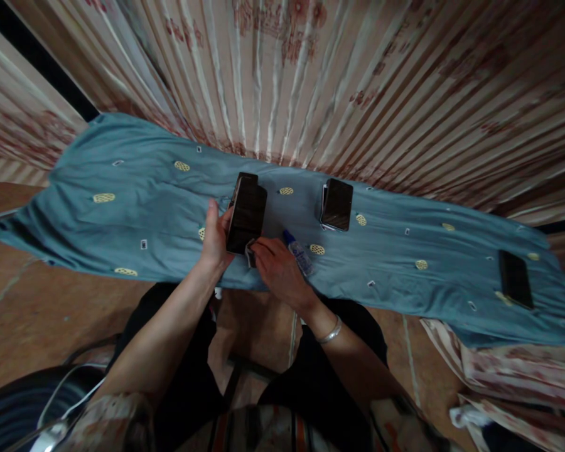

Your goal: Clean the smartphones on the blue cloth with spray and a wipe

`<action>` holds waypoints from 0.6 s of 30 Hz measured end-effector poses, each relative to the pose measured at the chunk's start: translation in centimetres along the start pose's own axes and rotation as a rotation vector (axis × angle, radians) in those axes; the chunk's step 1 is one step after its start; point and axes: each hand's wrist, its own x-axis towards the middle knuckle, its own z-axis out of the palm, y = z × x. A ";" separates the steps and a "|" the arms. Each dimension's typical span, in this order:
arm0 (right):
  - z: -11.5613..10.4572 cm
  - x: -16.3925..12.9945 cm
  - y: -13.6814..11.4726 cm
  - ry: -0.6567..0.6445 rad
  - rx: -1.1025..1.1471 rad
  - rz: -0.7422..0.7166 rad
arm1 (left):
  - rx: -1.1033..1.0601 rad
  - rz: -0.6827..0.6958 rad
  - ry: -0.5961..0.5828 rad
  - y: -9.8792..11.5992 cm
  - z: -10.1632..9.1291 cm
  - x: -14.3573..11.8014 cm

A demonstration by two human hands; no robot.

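Observation:
My left hand (215, 242) grips a dark-screened phone (247, 216) along its left side, with the thumb pointing up. The phone is tilted, and its top outline looks stepped; I cannot tell why. At its lower right corner, the closed fingers of my right hand (279, 267) pinch a small greyish cloth (250, 252) against or close to the edge. Just right of that hand lies a clear bottle (302, 256) with a blue cap and blue lettering.
On the blue pineapple-print cloth (160, 213), a dark phone (339, 204) rests on a pale flat item, further right. Another phone (516, 279) lies near the right end. A pleated floral curtain (282, 81) hangs behind. A white cable (75, 402) runs at lower left.

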 end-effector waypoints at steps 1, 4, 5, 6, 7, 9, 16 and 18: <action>0.0 0.0 0.1 0.010 0.003 0.005 | 0.001 -0.002 -0.004 0.0 0.1 -0.1; 0.0 0.1 0.5 0.043 0.012 0.033 | 0.008 -0.020 -0.016 -0.3 0.3 -0.3; 0.0 0.1 0.5 0.053 0.013 0.044 | 0.010 -0.029 -0.018 -0.5 0.4 -0.4; 0.0 0.2 0.5 0.058 0.015 0.051 | 0.012 -0.040 -0.020 -0.6 0.5 -0.4; 0.0 0.1 0.5 0.057 0.021 0.051 | 0.013 -0.049 -0.020 -0.6 0.5 -0.5; 0.2 0.0 0.2 0.037 0.040 0.036 | 0.013 -0.051 -0.012 -0.7 0.3 -0.4; 1.0 -0.4 -0.8 -0.005 0.058 -0.030 | -0.024 -0.022 0.010 -0.3 -0.3 0.0; 0.9 -0.4 -0.6 0.009 0.053 -0.031 | -0.033 -0.038 0.012 -0.4 -0.1 -0.1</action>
